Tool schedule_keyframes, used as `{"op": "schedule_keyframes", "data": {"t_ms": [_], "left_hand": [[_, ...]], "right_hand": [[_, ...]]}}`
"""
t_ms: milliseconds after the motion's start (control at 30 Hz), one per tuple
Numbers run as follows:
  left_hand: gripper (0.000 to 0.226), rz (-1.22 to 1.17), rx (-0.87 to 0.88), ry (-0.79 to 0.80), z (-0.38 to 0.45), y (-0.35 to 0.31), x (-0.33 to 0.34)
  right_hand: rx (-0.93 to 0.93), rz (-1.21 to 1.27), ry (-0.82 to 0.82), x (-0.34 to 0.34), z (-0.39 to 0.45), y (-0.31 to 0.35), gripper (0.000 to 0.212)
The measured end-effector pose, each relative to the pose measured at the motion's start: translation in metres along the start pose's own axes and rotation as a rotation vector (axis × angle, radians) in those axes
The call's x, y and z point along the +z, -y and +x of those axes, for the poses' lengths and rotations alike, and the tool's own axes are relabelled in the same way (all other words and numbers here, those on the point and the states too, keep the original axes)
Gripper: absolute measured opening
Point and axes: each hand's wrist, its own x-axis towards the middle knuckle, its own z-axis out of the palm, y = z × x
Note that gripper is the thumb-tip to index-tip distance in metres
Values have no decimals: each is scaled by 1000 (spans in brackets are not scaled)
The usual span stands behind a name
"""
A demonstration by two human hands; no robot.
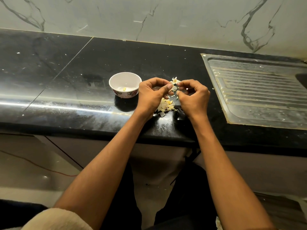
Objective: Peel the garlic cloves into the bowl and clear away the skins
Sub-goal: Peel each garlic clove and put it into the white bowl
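Now both hands are up over the black counter [69,67], working one garlic clove [174,87] between them. The left hand [152,95] pinches it with curled fingers and thumb, and the right hand [193,95] nips at it from the other side, fingertips curled in, papery skin showing between the two. The clove sits just right of the bowl [114,80], above the skins.

This is a tiny, light thing, firm inside with a dry, brittle wrapper that will likely tear in flakes. My read: hold the body steady with one hand and pick at a loose edge near the tip. Once bare, it may turn slick.

The bowl stands just left of the hands, with what looks like one pale yellow piece inside. A pile of skins [166,105] lies on the near counter below the hands. A steel drainboard [259,90] sits at the right.

Floral pattern on the bowl's outer wall; no brand or readable writing anywhere.
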Motion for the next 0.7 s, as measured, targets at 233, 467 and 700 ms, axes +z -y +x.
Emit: {"op": "schedule_keyframes", "data": {"t_ms": [233, 467, 700], "left_hand": [[12, -12, -6, -32, 1, 3, -1], [7, -7, -5, -32, 3, 5, 0], [21, 34, 8, -4, -1, 2, 0]], "right_hand": [[-77, 191, 82, -3, -4, 9, 8], [-86, 110, 50, -2, -6, 9, 1], [-125, 39, 3, -2, -7, 10, 1]]}}
